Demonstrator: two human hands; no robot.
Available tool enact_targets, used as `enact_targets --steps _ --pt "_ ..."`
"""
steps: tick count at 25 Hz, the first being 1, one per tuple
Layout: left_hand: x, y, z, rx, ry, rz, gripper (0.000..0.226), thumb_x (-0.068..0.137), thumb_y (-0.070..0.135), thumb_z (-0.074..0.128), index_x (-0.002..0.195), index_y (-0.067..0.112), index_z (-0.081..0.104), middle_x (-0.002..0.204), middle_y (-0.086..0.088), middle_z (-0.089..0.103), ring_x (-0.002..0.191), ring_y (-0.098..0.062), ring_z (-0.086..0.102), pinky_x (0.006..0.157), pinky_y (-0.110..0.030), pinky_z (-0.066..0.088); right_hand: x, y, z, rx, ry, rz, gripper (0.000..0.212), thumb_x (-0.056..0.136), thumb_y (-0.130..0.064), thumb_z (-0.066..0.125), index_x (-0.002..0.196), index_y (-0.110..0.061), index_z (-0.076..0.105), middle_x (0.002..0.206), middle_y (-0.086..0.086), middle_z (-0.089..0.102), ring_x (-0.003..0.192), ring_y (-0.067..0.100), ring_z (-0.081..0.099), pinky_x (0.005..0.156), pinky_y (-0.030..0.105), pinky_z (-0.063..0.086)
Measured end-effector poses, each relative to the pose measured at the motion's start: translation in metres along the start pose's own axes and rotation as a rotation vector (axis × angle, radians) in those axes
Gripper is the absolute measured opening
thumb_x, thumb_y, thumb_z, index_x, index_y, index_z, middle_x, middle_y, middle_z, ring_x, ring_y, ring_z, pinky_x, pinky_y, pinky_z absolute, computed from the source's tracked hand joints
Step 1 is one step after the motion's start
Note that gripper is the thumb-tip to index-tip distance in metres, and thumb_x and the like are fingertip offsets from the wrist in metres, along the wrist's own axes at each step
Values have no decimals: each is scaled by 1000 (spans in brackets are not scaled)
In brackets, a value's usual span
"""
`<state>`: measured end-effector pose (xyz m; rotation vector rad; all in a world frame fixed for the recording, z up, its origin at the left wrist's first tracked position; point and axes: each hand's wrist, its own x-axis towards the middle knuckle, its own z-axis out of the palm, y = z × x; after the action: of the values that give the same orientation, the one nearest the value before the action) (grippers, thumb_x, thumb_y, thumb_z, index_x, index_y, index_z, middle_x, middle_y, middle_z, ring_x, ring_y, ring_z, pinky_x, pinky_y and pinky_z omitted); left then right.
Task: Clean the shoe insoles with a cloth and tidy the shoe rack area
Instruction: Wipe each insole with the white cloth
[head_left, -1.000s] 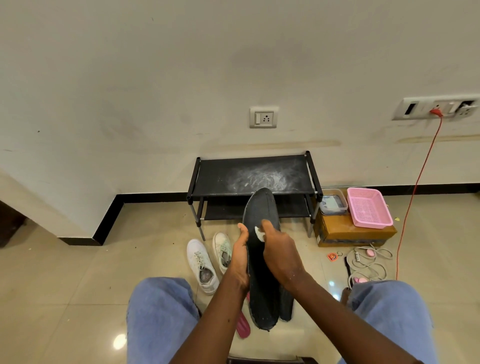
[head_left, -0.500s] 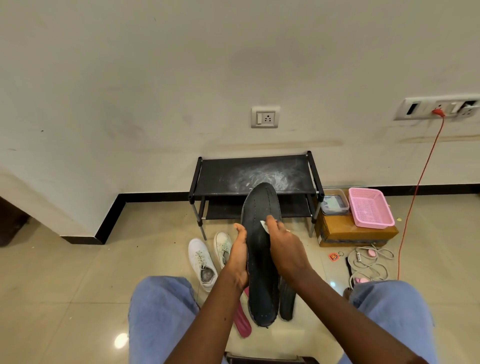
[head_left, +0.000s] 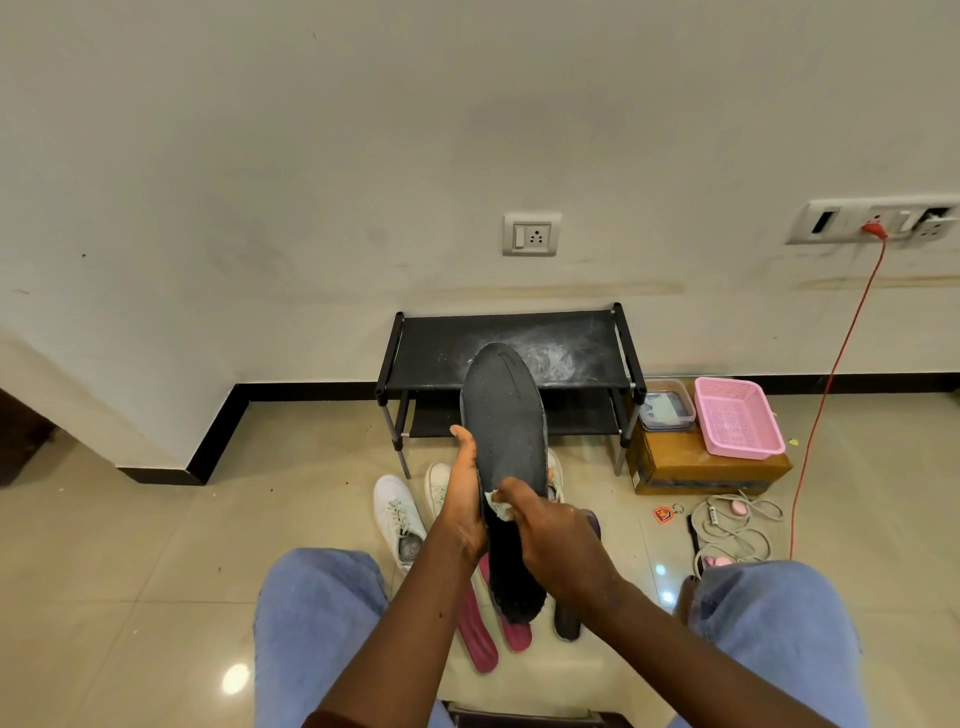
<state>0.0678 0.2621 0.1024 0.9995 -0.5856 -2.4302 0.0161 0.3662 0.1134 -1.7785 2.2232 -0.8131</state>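
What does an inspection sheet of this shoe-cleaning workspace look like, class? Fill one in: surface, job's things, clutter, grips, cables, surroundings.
Surface: glossy tiled floor, small specks.
Job's things: black insole in hand; white cloth against it; shoe rack, top shelf smeared white; maroon insoles and dark insole on the floor; white shoes beside the rack.
Clutter: pink basket and clear container on a cardboard box; keyring on the floor.
Grips: left hand holds the black insole's edge; right hand pinches the cloth against it.
Cables: orange cable from wall socket panel to floor; pale cord coiled beside the box.
Surroundings: scuffed white wall, black skirting.
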Motion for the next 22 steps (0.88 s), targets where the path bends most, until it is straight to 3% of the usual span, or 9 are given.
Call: enact_targets --steps 2,5,8,11,13,15,18,20,22 --pt "0 1 0 -12 24 27 74 87 69 34 96 7 74 96 -18 72 79 -30 70 72 -39 59 -8 5 9 -96 35 -101 55 65 -10 82 111 -15 53 86 2 72 58 9 67 50 12 48" --pt "-7 0 -3 34 -50 20 63 86 58 46 109 3 69 106 -17 69 93 -29 68 84 -39 55 0 13 11 -204 76 -130 64 53 -18 89 108 -10 57 95 7 72 60 13 69 51 17 52" --pt "-15 -9 -9 78 -143 -38 51 92 45 42 84 9 78 87 -12 73 78 -22 72 70 -32 59 21 17 1 -211 99 -69 59 67 -18 81 117 -6 52 102 14 68 69 23 70 55 28 57" --pt "-19 -18 -11 77 -170 -98 65 88 63 31 116 18 68 119 -16 65 104 -31 65 85 -44 54 48 19 -15 -110 79 96 40 91 -17 54 128 -9 43 108 14 63 87 29 66 69 35 55" --pt "-18 -20 -11 44 -187 -137 69 88 68 24 114 21 68 118 -15 66 102 -30 66 85 -45 52 56 21 -22 -27 80 188 34 97 -14 41 131 -13 40 104 14 65 89 29 65 73 36 52" --pt "-15 -22 -13 32 -174 -98 63 90 62 30 99 19 76 107 -14 70 94 -28 69 83 -42 51 52 16 -21 -12 57 144 34 97 -15 40 132 -15 40 101 14 66 87 26 65 73 32 51" --pt "-15 -19 -12 -63 -192 -67 62 78 63 55 102 8 74 108 -17 67 97 -31 67 86 -41 53 31 1 -14 26 -40 39 35 97 -19 41 132 -16 41 110 10 64 95 22 64 81 25 49" --pt "-9 -16 -15 -111 -179 -83 75 81 68 42 102 4 73 109 -19 68 95 -33 68 86 -43 54 11 -5 -9 35 -114 18 37 98 -21 41 135 -18 38 120 6 60 103 20 61 86 23 47" --pt "-4 -13 -15 -162 -171 -130 81 84 71 34 111 4 70 118 -18 64 100 -33 66 96 -48 46 -7 -10 -4 25 -129 -30 40 95 -21 48 134 -18 39 116 4 62 98 18 64 81 19 48"
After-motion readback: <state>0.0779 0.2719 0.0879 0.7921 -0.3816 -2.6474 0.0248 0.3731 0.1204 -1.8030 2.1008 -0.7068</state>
